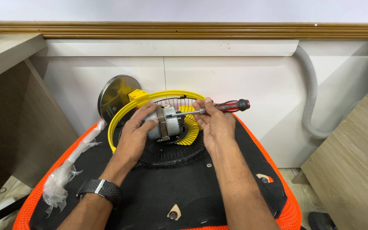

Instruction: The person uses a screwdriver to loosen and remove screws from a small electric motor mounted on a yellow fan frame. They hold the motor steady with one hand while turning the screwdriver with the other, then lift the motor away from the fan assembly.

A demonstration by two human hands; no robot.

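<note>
now left hand (133,132) clamps the motor (165,122), right hand (214,123) grips the screwdriver (218,107); the tip could slip off, gouging the fingers.

Crumpled clear plastic wrap (67,170), left

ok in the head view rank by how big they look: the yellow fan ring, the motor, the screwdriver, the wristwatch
1. yellow fan ring, the widest.
2. screwdriver, long and thin, partly covered by the right hand.
3. motor, partly hidden by the left hand.
4. wristwatch, close to the motor and nearer the camera, so unsure.
</note>
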